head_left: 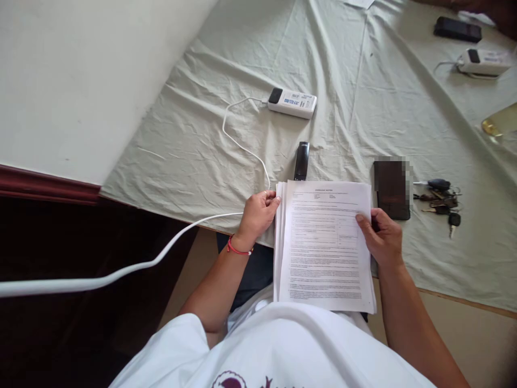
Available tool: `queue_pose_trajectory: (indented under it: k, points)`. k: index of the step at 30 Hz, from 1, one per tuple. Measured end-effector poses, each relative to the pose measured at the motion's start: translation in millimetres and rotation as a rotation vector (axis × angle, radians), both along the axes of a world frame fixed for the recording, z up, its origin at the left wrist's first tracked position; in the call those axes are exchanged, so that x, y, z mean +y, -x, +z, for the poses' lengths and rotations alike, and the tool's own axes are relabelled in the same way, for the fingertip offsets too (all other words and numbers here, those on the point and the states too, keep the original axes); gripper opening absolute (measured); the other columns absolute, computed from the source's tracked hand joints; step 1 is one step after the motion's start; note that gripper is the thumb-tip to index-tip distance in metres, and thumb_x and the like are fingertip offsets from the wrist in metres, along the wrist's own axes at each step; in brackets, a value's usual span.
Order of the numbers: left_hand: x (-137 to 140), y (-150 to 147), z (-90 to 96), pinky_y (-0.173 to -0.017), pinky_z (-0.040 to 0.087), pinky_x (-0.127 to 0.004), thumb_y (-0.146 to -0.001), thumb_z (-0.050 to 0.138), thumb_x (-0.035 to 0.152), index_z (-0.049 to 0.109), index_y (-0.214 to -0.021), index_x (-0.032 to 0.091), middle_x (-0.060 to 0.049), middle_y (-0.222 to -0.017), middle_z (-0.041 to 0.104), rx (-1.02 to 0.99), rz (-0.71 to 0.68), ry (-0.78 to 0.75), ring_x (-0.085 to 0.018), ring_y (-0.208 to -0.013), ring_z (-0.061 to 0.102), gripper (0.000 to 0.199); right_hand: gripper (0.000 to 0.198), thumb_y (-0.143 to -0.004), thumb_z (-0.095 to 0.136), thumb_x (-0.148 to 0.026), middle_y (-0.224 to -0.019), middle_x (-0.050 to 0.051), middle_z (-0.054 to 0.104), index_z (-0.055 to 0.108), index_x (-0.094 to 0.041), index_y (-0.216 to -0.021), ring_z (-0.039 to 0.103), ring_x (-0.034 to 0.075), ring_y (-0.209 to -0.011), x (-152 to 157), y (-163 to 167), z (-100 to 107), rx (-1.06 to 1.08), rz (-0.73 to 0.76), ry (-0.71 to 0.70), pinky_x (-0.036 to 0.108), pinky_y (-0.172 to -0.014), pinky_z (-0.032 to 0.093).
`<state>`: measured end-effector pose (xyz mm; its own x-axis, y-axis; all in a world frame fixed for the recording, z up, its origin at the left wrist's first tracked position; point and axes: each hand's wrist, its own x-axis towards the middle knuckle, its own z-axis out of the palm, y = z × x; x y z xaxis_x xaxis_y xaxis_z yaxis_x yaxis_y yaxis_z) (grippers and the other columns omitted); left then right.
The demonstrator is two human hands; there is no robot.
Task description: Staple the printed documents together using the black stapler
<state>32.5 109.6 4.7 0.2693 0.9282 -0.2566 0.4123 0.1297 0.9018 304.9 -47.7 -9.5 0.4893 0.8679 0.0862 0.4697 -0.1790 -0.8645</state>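
Note:
A stack of printed sheets (325, 248) is held between my two hands at the near edge of the cloth-covered table, its lower end close to my white shirt. My left hand (259, 214) pinches the upper left edge, where several sheets fan out slightly. On the right side, my right hand (382, 237) grips the stack with the thumb on top and the other fingers underneath, mostly hidden. Just beyond the top of the sheets lies a small black device (301, 160). A dark phone (391, 189) rests right beside my right hand.
A white power bank (292, 103) with a white cable (242, 141) lies ahead. Keys (442, 199) sit right of the phone. Farther right are another white power bank (484, 62), a black case-like object (458, 29) and a yellowish transparent item (501, 121). A thick white cable (121, 276) crosses left.

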Motion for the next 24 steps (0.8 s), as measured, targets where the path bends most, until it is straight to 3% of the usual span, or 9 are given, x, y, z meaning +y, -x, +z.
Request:
queue_pose_trajectory:
  k: [3, 6, 12, 15, 18, 21, 24]
  points:
    - [-5, 0, 2.4, -0.05, 0.035, -0.023, -0.084, 0.059, 0.034, 0.067, -0.079, 0.016, 0.001, -0.062, 0.062, -0.057, -0.061, 0.091, -0.012, -0.053, 0.05, 0.021, 0.028, -0.091, 0.071, -0.049, -0.069, -0.002, 0.06, 0.07, -0.021, -0.097, 0.046, 0.011, -0.056, 1, 0, -1, 0.027, -0.02, -0.01, 0.024, -0.051, 0.037]
    - [-9, -4, 8.3, -0.051, 0.033, -0.023, -0.082, 0.061, 0.036, 0.064, -0.076, 0.017, 0.003, -0.06, 0.058, -0.047, -0.07, 0.085, -0.011, -0.052, 0.045, 0.02, 0.028, -0.091, 0.072, -0.048, -0.07, -0.002, 0.059, 0.069, -0.021, -0.095, 0.045, 0.01, -0.056, 1, 0, 0, 0.057, -0.035, 0.0, 0.024, -0.051, 0.036]
    - [-20, -16, -1.0, -0.06, 0.036, -0.024, -0.084, 0.063, 0.031, 0.052, -0.067, 0.02, 0.005, -0.06, 0.054, 0.095, 0.075, -0.214, -0.011, -0.058, 0.046, 0.023, 0.027, -0.089, 0.075, -0.047, -0.072, -0.002, 0.06, 0.068, -0.021, -0.094, 0.047, 0.011, -0.059, -1, -2, -1, 0.177, -0.074, -0.013, 0.024, -0.054, 0.037]
    - [-27, -15, -9.2, -0.062, 0.038, -0.025, -0.09, 0.062, 0.036, 0.057, -0.075, 0.021, 0.005, -0.064, 0.058, 0.129, 0.101, -0.321, -0.011, -0.058, 0.049, 0.023, 0.026, -0.088, 0.075, -0.047, -0.072, -0.002, 0.059, 0.069, -0.022, -0.092, 0.048, 0.011, -0.06, -2, -3, -3, 0.217, -0.075, -0.017, 0.025, -0.054, 0.037]
    - [-28, -13, -11.5, -0.064, 0.044, -0.025, -0.091, 0.063, 0.036, 0.062, -0.094, 0.021, 0.003, -0.07, 0.064, 0.074, 0.114, -0.306, -0.012, -0.061, 0.057, 0.015, 0.026, -0.088, 0.076, -0.047, -0.074, -0.002, 0.06, 0.069, -0.022, -0.092, 0.049, 0.012, -0.061, -2, -3, -4, 0.24, -0.081, -0.023, 0.025, -0.055, 0.039]
    - [-26, -11, -10.6, -0.061, 0.044, -0.024, -0.089, 0.064, 0.029, 0.057, -0.113, 0.02, 0.005, -0.067, 0.062, -0.026, 0.145, -0.267, -0.012, -0.058, 0.058, 0.027, 0.026, -0.088, 0.076, -0.047, -0.075, -0.002, 0.06, 0.068, -0.022, -0.092, 0.05, 0.012, -0.061, -1, -3, -4, 0.239, -0.086, -0.017, 0.025, -0.055, 0.04]
    - [-26, -10, -10.8, -0.06, 0.044, -0.023, -0.092, 0.06, 0.026, 0.051, -0.118, 0.021, 0.006, -0.066, 0.06, -0.06, 0.171, -0.294, -0.011, -0.056, 0.056, 0.028, 0.027, -0.088, 0.076, -0.047, -0.074, -0.002, 0.061, 0.068, -0.022, -0.092, 0.05, 0.012, -0.061, -1, -3, -3, 0.231, -0.086, -0.01, 0.025, -0.054, 0.041]
